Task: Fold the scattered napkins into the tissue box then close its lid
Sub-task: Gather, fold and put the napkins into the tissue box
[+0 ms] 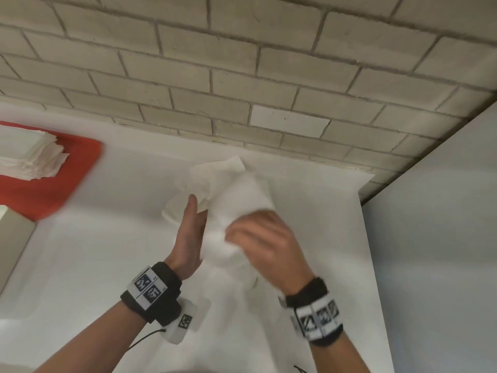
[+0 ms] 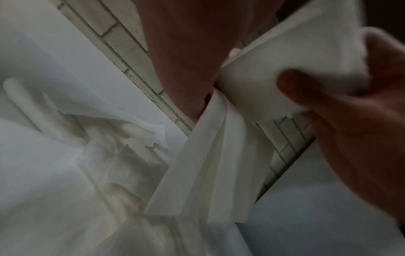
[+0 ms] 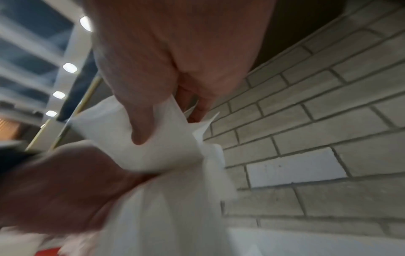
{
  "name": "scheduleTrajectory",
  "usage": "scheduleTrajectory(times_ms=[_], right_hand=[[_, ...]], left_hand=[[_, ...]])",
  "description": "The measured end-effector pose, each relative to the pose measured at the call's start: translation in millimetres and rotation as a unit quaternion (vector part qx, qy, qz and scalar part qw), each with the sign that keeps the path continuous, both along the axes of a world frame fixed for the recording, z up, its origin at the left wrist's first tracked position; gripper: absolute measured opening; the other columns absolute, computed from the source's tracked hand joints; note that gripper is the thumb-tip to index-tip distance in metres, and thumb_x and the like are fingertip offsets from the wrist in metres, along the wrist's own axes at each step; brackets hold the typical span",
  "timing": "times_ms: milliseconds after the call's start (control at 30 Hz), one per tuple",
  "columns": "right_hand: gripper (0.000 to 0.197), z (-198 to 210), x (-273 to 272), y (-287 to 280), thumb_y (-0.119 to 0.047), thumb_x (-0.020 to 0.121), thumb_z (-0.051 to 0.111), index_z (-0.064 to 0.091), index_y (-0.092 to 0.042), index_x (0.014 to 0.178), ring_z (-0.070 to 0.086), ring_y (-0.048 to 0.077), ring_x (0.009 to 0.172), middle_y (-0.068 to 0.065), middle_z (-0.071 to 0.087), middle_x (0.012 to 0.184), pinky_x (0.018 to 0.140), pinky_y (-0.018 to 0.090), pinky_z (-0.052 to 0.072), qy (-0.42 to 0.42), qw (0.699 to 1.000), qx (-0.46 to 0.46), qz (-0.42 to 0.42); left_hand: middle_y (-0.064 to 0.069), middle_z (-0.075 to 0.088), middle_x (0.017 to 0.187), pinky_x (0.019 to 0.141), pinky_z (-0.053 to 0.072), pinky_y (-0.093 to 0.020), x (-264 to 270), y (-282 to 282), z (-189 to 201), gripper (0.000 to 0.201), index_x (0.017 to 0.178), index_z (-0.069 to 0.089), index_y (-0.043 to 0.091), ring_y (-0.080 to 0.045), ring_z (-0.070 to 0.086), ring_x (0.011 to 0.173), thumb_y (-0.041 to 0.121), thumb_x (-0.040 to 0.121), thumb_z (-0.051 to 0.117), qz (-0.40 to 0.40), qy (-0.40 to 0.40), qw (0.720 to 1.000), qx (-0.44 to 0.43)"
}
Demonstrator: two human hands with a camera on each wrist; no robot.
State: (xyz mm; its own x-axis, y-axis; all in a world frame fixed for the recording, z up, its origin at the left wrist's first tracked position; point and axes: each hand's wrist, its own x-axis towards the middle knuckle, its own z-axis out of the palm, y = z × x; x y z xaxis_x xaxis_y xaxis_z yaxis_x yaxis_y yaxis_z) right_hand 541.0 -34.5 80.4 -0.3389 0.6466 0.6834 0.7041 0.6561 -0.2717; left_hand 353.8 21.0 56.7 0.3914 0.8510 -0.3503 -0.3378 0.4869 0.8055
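I hold a white napkin [image 1: 236, 189] in the air over the white table [image 1: 107, 265], both hands on it. My right hand [image 1: 255, 238] grips its lower part, with the thumb [image 3: 140, 124] pressed onto the sheet [image 3: 142, 152]. My left hand [image 1: 191, 211] stands edge-on against the napkin's left side and pinches a fold, which hangs down from its fingers [image 2: 208, 164]. More loose crumpled napkins [image 2: 105, 152] lie on the table below. A beige box-like shape [image 1: 13, 238], cut off at the left edge, may be the tissue box.
A red tray [image 1: 67, 179] at the far left carries a stack of folded white napkins [image 1: 32, 157]. A pale brick wall [image 1: 242, 76] runs along the table's back edge. A grey panel [image 1: 443, 238] borders the table on the right.
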Motion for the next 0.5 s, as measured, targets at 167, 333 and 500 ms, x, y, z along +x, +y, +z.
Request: scheduleTrajectory(times_ms=[167,333,500], right_hand=[[0.008,-33.0,-14.4,-53.5,-0.019,0.097,0.082,0.08,-0.023,0.103,0.065,0.021,0.129,-0.007,0.073,0.125,0.108,0.042,0.048,-0.07,0.995,-0.066,-0.008],[0.052,-16.2,-8.4,-69.4,-0.057,0.086,0.083,0.068,-0.028,0.126,0.057,0.01,0.128,-0.006,0.055,0.133,0.106,0.025,0.046,0.221,0.936,-0.215,-0.172],[0.03,-14.6,-15.9,-56.3,-0.041,0.094,0.082,0.057,-0.03,0.083,0.06,0.014,0.084,-0.012,0.058,0.088,0.076,0.027,0.05,0.227,0.905,-0.277,-0.228]], left_hand=[[-0.016,0.08,0.115,0.103,0.055,-0.067,-4.3,0.3,-3.1,0.031,0.115,0.08,0.014,-0.042,0.075,0.111,0.039,0.098,0.072,0.056,0.138,0.983,0.105],[-0.012,0.082,0.111,0.098,0.057,-0.067,-7.3,-12.9,-1.4,0.027,0.116,0.078,0.011,-0.038,0.078,0.105,0.032,0.105,0.067,0.067,0.162,0.977,0.126],[-0.017,0.08,0.112,0.103,0.057,-0.062,-9.0,-21.6,-2.2,0.038,0.115,0.079,0.013,-0.038,0.076,0.108,0.046,0.107,0.063,0.074,0.169,0.974,0.135]])
